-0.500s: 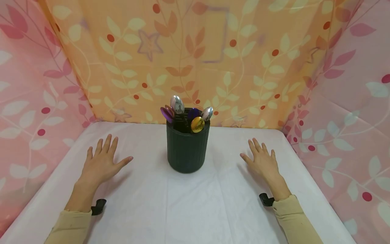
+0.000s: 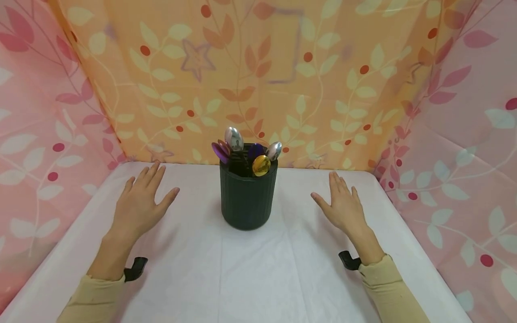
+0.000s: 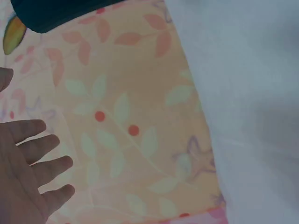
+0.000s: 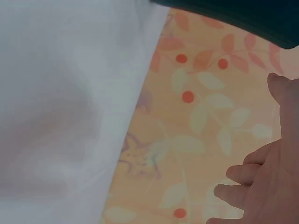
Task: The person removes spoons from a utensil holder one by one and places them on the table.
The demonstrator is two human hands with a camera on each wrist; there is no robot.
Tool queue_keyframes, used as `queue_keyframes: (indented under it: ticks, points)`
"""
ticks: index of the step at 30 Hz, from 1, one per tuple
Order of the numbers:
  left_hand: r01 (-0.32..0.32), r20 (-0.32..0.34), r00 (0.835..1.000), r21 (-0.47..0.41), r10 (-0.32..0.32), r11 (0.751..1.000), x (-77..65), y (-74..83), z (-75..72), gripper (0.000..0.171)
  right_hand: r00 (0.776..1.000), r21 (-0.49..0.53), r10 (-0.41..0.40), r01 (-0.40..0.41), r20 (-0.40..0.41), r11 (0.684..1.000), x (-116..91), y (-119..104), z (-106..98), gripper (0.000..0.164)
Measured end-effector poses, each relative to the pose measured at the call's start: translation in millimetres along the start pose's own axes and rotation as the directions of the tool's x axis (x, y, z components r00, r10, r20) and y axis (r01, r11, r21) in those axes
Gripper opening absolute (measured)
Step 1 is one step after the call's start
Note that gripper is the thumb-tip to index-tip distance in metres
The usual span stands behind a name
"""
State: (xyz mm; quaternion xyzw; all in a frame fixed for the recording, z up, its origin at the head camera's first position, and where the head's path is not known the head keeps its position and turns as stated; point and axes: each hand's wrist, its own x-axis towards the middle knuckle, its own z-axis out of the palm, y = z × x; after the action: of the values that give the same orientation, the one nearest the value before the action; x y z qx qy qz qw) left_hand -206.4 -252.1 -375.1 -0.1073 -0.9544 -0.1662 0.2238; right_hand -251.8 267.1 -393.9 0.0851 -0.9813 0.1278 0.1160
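A dark green ribbed holder point(image 2: 247, 204) stands upright near the middle of the white-covered table. Spoons poke out of its top, bowls up: a large silver spoon point(image 2: 234, 139), a gold spoon point(image 2: 261, 165), a purple spoon point(image 2: 220, 153), a dark blue one and a smaller silver one point(image 2: 274, 151). To the left of the holder, my left hand point(image 2: 137, 206) hovers over the cloth, fingers extended and thumb spread toward the holder. On the other side my right hand point(image 2: 345, 206) is held likewise, its thumb pointing inward. Both hands are apart from the holder and hold nothing.
A white cloth point(image 2: 258, 278) covers the table. Behind it hangs an orange leaf-patterned curtain point(image 2: 343, 85), with pink patterned curtains point(image 2: 32, 134) along both sides. Each wrist wears a small black camera mount point(image 2: 136, 269).
Both hands have risen and turned a little, their fingers now closer together. The left has shifted slightly right and the right slightly left, while the holder and spoons stay in place.
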Motion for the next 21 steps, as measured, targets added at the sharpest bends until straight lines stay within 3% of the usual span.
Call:
queue_keyframes:
  ticks: [3, 6, 8, 12, 16, 18, 21]
  points:
    - [-0.084, -0.190, 0.979, -0.062, 0.071, 0.995, 7.1, 12.1, -0.7, 0.068, 1.000, 0.036, -0.023, 0.023, -0.019, 0.999, 2, -14, -9, 0.101]
    - [-0.165, -0.360, 0.926, -0.119, 0.112, 0.979, 14.5, 25.4, 0.6, 0.055, 0.999, 0.053, -0.041, 0.043, -0.034, 0.998, 3, -29, -16, 0.100]
    - [-0.199, -0.433, 0.895, -0.170, 0.108, 0.965, 20.8, 35.7, 1.9, 0.046, 0.997, 0.062, -0.058, 0.061, -0.047, 0.996, 4, -39, -20, 0.099]
    - [-0.225, -0.507, 0.861, -0.284, 0.053, 0.932, 32.0, 55.4, 4.2, 0.032, 0.994, 0.084, -0.093, 0.098, -0.060, 0.992, 5, -59, -25, 0.097]
    - [-0.266, -0.546, 0.837, -0.385, 0.014, 0.884, 43.9, 72.7, 6.1, 0.025, 0.991, 0.105, -0.122, 0.127, -0.049, 0.986, 8, -79, -25, 0.096]
    - [-0.280, -0.558, 0.830, -0.436, -0.013, 0.855, 48.9, 80.9, 7.2, 0.023, 0.990, 0.109, -0.135, 0.139, -0.045, 0.984, 9, -88, -24, 0.096]
    - [-0.267, -0.547, 0.834, -0.520, -0.076, 0.811, 55.5, 92.5, 8.4, 0.021, 0.986, 0.117, -0.162, 0.165, -0.042, 0.979, 12, -101, -21, 0.094]
